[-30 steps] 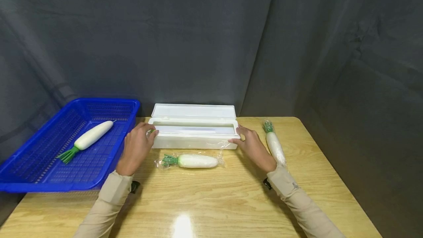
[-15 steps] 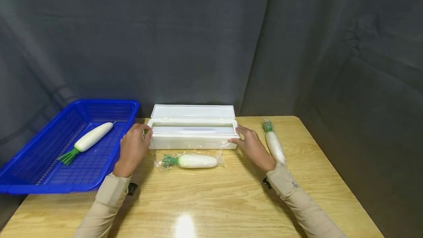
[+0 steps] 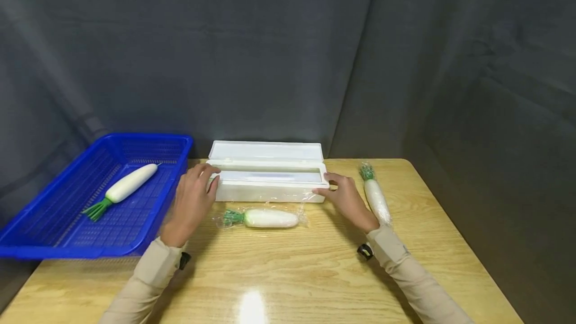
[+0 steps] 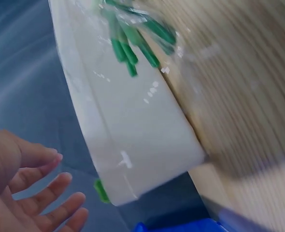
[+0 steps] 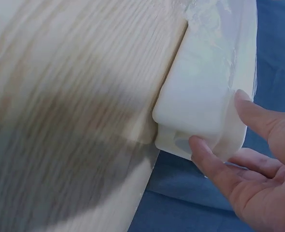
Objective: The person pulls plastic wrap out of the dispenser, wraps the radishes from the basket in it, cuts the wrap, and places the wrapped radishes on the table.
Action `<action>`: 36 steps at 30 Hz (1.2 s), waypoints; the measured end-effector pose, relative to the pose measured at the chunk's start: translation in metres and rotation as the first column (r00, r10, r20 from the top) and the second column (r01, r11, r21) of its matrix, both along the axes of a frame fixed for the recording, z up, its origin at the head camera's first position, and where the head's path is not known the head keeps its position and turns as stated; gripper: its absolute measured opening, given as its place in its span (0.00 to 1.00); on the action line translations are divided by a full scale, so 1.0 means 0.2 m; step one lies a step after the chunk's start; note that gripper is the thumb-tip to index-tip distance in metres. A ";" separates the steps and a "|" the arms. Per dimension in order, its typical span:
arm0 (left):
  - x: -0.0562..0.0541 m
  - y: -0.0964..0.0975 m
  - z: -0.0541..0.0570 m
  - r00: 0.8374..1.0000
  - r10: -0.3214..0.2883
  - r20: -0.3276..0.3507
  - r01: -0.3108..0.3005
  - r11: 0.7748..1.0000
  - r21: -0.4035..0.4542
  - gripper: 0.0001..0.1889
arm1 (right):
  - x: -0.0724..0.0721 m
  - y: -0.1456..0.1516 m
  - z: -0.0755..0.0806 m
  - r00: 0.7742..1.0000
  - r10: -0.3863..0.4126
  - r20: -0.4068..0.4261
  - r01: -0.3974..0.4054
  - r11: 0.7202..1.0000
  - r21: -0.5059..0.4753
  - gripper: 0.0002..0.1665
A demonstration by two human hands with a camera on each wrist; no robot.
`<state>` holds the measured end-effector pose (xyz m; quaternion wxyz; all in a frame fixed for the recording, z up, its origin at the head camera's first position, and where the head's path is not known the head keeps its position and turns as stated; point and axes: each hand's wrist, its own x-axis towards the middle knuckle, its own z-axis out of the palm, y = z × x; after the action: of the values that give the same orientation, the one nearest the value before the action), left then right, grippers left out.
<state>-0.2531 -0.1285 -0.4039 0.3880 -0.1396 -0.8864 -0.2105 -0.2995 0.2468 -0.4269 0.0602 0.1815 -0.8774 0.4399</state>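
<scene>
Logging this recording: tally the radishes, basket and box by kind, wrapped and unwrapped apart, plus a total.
Green-topped white radishes in clear film: 2
Unwrapped green-topped white radish: 1
Blue plastic mesh basket: 1
Long white open-lidded box: 1
Total: 5

White box (image 3: 263, 193), vivid blue basket (image 3: 103, 252), wood-grained tabletop (image 3: 288, 274).
The box is plain white, with a bright green tab (image 4: 101, 191) at one end; the basket is patterned in a fine grid. White radishes (image 3: 272, 218) turn pale green towards deep green stalks. The tabletop is yellow-brown with streaked grain, the curtain (image 3: 270, 64) dark grey, the sleeves (image 3: 155, 266) beige, the wristbands (image 3: 185, 260) black.
</scene>
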 end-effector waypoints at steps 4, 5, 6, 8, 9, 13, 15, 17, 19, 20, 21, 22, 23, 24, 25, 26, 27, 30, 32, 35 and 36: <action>0.02 0.04 0.01 0.996 -0.064 -0.066 0.062 0.997 -0.039 0.06 | 0.00 0.01 0.00 1.000 -0.013 -0.005 0.013 1.000 0.007 0.39; 0.03 0.05 0.01 0.993 -0.087 -0.081 0.083 0.995 -0.055 0.07 | 0.00 0.01 0.00 1.000 -0.013 -0.011 0.013 1.000 0.010 0.39; 0.04 0.06 0.01 0.989 -0.114 -0.092 0.107 0.992 -0.072 0.07 | 0.00 0.01 0.00 1.000 -0.016 -0.017 0.016 1.000 0.015 0.39; 0.06 0.08 0.01 0.980 -0.173 -0.100 0.162 0.981 -0.111 0.09 | 0.00 0.01 0.00 1.000 -0.025 -0.020 0.025 1.000 0.018 0.39; 0.07 0.10 0.00 0.975 -0.202 -0.092 0.190 0.973 -0.130 0.11 | 0.00 0.01 0.00 0.999 -0.029 -0.021 0.029 0.999 0.020 0.39; 0.10 0.15 -0.03 0.965 -0.263 0.000 0.257 0.940 -0.224 0.17 | 0.00 0.01 0.00 0.999 -0.037 -0.036 0.039 0.999 0.031 0.39; 0.12 0.18 -0.05 0.962 -0.266 0.067 0.274 0.923 -0.270 0.18 | 0.01 0.01 0.00 0.998 -0.037 -0.047 0.039 0.999 0.032 0.38; 0.13 0.21 -0.07 0.957 -0.262 0.123 0.288 0.908 -0.304 0.19 | 0.01 0.01 0.00 0.998 -0.038 -0.053 0.040 0.999 0.031 0.38; 0.14 0.22 -0.09 0.949 -0.264 0.175 0.308 0.899 -0.313 0.19 | 0.01 0.00 0.00 0.998 -0.036 -0.050 0.037 0.999 0.032 0.39; 0.15 0.23 -0.11 0.944 -0.266 0.197 0.318 0.894 -0.316 0.19 | 0.01 0.00 0.00 0.998 -0.035 -0.048 0.037 0.999 0.034 0.39; 0.15 0.24 -0.12 0.938 -0.269 0.217 0.328 0.890 -0.316 0.19 | 0.02 0.00 0.00 0.998 -0.037 -0.043 0.038 0.999 0.032 0.39; 0.15 0.25 -0.13 0.933 -0.269 0.238 0.336 0.887 -0.316 0.20 | 0.02 0.00 0.00 0.999 -0.039 -0.038 0.040 0.999 0.034 0.39; 0.16 0.25 -0.14 0.929 -0.265 0.259 0.341 0.885 -0.317 0.21 | 0.02 0.00 0.00 0.999 -0.040 -0.034 0.041 0.999 0.035 0.39; 0.16 0.26 -0.15 0.925 -0.256 0.280 0.342 0.882 -0.323 0.23 | 0.02 0.00 0.00 0.999 -0.042 -0.025 0.043 0.998 0.035 0.39; 0.16 0.26 -0.16 0.923 -0.246 0.297 0.341 0.881 -0.328 0.24 | 0.02 0.00 0.00 0.999 -0.044 -0.017 0.045 0.998 0.035 0.39; 0.16 0.27 -0.17 0.920 -0.234 0.313 0.337 0.881 -0.332 0.26 | 0.02 0.00 0.00 0.999 -0.046 -0.010 0.046 0.998 0.039 0.40; 0.15 0.27 -0.18 0.918 -0.222 0.328 0.333 0.881 -0.336 0.27 | 0.02 -0.01 0.00 0.999 -0.046 -0.001 0.046 0.998 0.043 0.40; 0.14 0.29 -0.20 0.916 -0.194 0.351 0.323 0.877 -0.355 0.30 | 0.02 0.00 0.01 0.999 -0.042 0.016 0.041 0.998 0.057 0.41; 0.13 0.29 -0.21 0.917 -0.192 0.350 0.320 0.877 -0.359 0.30 | 0.02 0.00 0.01 1.000 -0.029 0.010 0.028 0.997 0.068 0.41; 0.11 0.30 -0.22 0.923 -0.203 0.327 0.322 0.871 -0.370 0.30 | 0.02 0.00 0.02 1.000 -0.015 0.006 0.014 0.997 0.070 0.41; 0.10 0.30 -0.22 0.925 -0.209 0.318 0.325 0.869 -0.373 0.30 | 0.02 0.01 0.02 1.000 -0.010 0.006 0.010 0.998 0.069 0.41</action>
<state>-0.2324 -0.0678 -0.4488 0.1925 -0.3122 -0.9265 -0.0845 -0.2948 0.2479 -0.4225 0.0534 0.1778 -0.8932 0.4095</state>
